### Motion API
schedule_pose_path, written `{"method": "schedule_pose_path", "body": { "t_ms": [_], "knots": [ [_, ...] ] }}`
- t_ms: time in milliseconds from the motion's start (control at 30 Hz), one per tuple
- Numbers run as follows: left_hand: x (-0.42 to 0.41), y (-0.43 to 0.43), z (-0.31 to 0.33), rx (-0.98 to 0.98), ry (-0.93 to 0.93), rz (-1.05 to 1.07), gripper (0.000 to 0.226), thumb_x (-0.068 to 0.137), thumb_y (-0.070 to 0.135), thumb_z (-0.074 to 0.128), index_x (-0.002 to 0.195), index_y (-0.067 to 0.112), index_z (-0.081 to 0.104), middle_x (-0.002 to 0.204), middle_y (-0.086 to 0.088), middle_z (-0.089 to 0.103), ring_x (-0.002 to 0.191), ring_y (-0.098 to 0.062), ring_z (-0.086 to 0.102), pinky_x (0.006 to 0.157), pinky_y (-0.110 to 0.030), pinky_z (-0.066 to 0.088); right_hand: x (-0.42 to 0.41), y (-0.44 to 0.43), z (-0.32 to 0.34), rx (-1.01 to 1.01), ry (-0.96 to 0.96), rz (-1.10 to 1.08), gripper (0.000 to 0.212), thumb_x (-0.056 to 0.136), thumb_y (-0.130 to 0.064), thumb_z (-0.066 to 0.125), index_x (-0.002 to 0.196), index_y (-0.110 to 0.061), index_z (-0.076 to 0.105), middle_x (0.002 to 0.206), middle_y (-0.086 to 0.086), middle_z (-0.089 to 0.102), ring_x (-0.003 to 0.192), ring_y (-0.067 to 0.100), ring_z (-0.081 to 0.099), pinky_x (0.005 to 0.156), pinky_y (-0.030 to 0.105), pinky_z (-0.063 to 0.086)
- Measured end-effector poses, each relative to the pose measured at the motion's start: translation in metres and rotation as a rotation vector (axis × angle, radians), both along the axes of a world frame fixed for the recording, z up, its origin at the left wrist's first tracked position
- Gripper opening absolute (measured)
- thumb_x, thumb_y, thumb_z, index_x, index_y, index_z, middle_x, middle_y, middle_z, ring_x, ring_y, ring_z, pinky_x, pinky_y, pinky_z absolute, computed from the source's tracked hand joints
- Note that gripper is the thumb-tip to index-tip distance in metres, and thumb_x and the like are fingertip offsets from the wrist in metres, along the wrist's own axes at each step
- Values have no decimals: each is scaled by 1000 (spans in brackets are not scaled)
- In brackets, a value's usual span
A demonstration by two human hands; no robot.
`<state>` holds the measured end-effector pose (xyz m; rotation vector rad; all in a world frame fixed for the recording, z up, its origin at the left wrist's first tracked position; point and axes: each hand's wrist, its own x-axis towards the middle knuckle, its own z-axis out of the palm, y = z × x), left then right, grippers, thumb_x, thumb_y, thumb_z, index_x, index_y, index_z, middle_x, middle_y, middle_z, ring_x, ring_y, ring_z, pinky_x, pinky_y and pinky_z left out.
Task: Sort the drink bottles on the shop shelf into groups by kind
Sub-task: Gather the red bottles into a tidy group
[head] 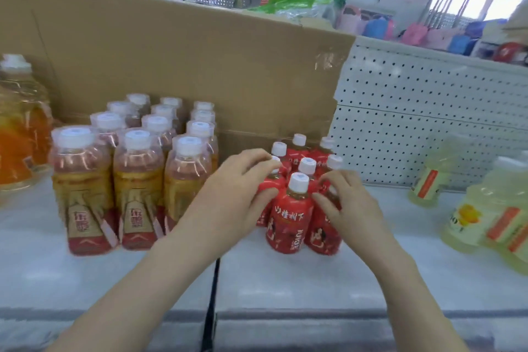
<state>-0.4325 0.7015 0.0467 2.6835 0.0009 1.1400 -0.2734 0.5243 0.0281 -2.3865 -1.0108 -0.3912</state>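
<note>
both bare forearms reach forward from the bottom edge and converge toward the middle. the left hand (243,180) lies palm down, fingers curled inward to the right, thumb tucked lower. the right hand (347,203) mirrors it, fingers bent leftward. the two grips face each other, close but not touching.

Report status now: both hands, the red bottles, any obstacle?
Left hand and right hand grip the red-label bottles cluster's sides. Cluster upright, grouped. Nothing obstructing.
</note>
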Motion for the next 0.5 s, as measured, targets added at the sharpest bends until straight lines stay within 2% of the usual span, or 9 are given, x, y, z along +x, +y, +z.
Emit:
{"method": "schedule_pose_path", "body": {
  "t_ms": [67, 133, 233, 333, 500],
  "knots": [
    [29, -21, -8, -96, 228, 81, 68, 90, 56, 54, 148, 24, 40, 151, 4, 36, 135, -18, 39, 112, -33, 36, 13, -5, -1, 10, -15, 70, 25, 94, -39, 65, 113, -23, 61, 120, -2, 51, 102, 26, 59, 77, 35, 43],
    [50, -33, -19, -125, 362, 188, 85, 83, 69, 52, 153, 30, 24, 156, 10, 25, 140, -18, 27, 116, -34, 30, 31, -10, -1, 1, -18, 122, 25, 92, -39, 66, 109, -20, 61, 115, -1, 50, 101, 25, 57, 82, 40, 48],
    [62, -44, -28, -167, 263, 268, 77, 80, 64, 63, 145, 33, 34, 144, 14, 41, 129, -17, 37, 106, -31, 35, 56, -20, -1, -17, -34, 144, 28, 93, -43, 65, 112, -22, 61, 114, -1, 50, 103, 24, 56, 82, 41, 50],
    [67, -58, -32, -233, 168, 226, 66, 79, 55, 70, 136, 36, 42, 133, 17, 53, 120, -10, 48, 94, -22, 36, 72, -32, 0, -1, -48, 127, 28, 93, -47, 63, 112, -27, 60, 112, -4, 49, 101, 20, 55, 74, 38, 49],
    [84, -86, -32, -276, 194, 153, 66, 80, 56, 70, 137, 41, 40, 131, 24, 52, 120, 1, 49, 98, -21, 41, 83, -49, 3, -2, -35, 175, 18, 100, -41, 51, 108, -27, 60, 104, -5, 48, 92, 20, 55, 72, 37, 47]
  ]
}}
